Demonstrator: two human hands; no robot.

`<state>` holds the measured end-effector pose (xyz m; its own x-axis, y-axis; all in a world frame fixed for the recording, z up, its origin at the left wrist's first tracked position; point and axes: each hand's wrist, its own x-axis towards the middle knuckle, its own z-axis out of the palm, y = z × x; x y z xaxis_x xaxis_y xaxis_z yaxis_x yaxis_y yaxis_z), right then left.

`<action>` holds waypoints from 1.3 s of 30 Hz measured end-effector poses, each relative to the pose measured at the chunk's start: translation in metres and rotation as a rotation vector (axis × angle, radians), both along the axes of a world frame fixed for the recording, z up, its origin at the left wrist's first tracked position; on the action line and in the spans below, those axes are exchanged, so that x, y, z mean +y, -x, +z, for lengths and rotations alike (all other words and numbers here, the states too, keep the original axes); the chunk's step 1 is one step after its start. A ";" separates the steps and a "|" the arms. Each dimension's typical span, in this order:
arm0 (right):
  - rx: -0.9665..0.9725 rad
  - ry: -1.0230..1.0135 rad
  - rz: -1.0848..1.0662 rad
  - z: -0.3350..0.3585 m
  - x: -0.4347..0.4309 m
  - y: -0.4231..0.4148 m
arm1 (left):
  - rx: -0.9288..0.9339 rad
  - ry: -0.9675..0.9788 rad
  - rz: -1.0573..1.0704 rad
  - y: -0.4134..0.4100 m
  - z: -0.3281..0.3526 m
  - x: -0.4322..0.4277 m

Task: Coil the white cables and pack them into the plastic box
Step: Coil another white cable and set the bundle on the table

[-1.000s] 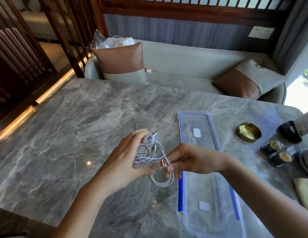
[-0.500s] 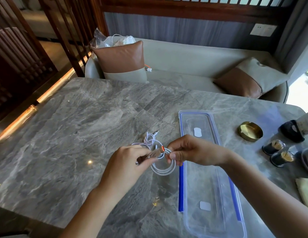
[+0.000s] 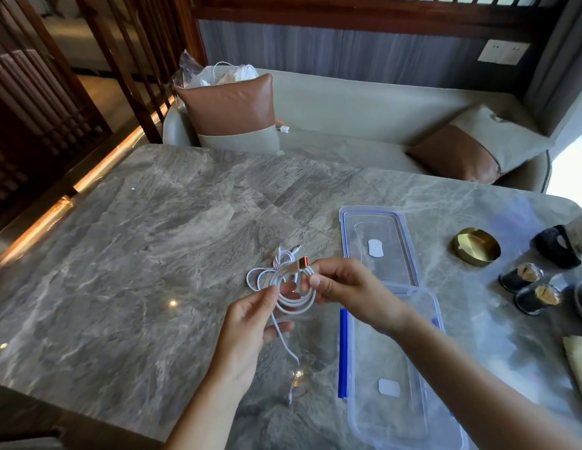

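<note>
A white cable (image 3: 294, 300) is wound into a small coil held just above the marble table (image 3: 137, 271). My left hand (image 3: 250, 323) pinches the coil's left side, and a loose tail hangs down from it to the table. My right hand (image 3: 345, 287) pinches the coil's right side near the orange-tipped plug (image 3: 303, 263). A thinner white cable (image 3: 276, 261) lies bunched on the table behind the coil. The clear plastic box (image 3: 397, 368) with blue clips lies to the right, under my right forearm. Its lid (image 3: 377, 245) lies beyond it.
A brass ashtray (image 3: 476, 245), two small dark cups (image 3: 530, 287) and a dark object (image 3: 557, 245) sit at the table's right side. A sofa with brown cushions (image 3: 231, 108) stands behind the table, with a plastic bag of cables (image 3: 215, 74) on it.
Both hands lifted the coil and turned it more upright. My left hand shifted from the plug end to the coil's left side, and a tail now hangs down.
</note>
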<state>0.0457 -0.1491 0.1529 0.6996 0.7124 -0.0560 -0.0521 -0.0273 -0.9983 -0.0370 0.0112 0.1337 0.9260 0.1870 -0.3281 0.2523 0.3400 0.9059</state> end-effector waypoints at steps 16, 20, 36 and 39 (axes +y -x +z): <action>0.756 0.125 0.018 -0.034 0.018 0.060 | -0.051 0.022 0.348 -0.025 -0.002 -0.018; 1.160 -0.187 -0.274 -0.037 0.026 0.057 | -0.072 -0.019 0.318 -0.024 -0.005 -0.023; -0.031 0.008 -0.472 -0.022 0.014 0.040 | -0.245 -0.535 0.009 -0.017 -0.006 -0.012; -0.085 0.074 -0.315 -0.015 0.007 0.029 | -0.253 -0.661 -0.101 -0.016 -0.002 -0.005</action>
<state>0.0164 -0.1424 0.1377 0.8893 0.4562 -0.0314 0.0140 -0.0957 -0.9953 -0.0205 0.0061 0.1320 0.9820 0.1819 0.0514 0.0085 -0.3142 0.9493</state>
